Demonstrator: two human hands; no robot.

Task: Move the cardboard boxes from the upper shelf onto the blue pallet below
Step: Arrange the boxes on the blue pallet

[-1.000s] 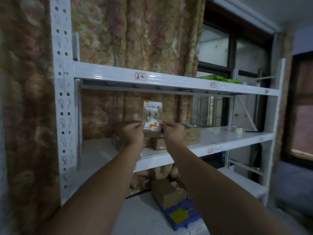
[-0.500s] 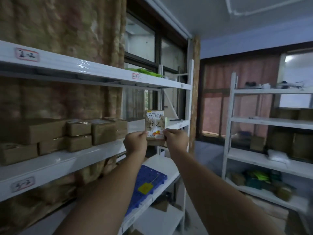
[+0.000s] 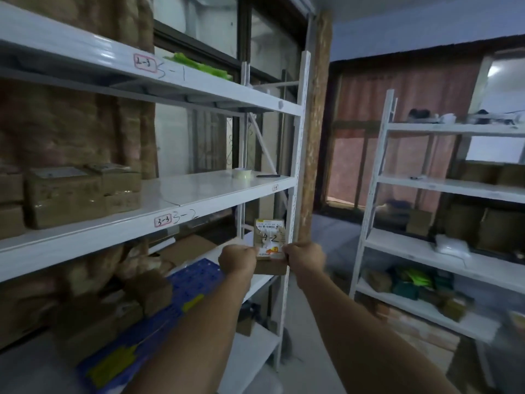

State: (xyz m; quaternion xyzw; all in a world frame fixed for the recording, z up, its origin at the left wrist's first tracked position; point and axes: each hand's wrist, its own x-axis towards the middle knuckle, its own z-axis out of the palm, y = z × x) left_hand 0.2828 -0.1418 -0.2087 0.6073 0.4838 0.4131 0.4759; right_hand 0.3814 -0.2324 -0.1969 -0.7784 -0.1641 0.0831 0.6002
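A small cardboard box with a white label reading "4-2" is held upright in front of me, gripped on its left by my left hand and on its right by my right hand. It hangs in the air at the right end of the white rack, below the upper shelf. Several cardboard boxes stand on that shelf at the left. The blue pallet lies on the shelf below, to the lower left of my hands, with a few boxes at its left end.
A tape roll and a dark pen lie at the upper shelf's right end. A white rack post stands just behind the held box. A second white rack with boxes and bags stands at the right, across an aisle.
My view has swung further right and down along the rack. Both hands have carried the labelled box lower, from above the upper shelf's level to below it, closer to the blue pallet.
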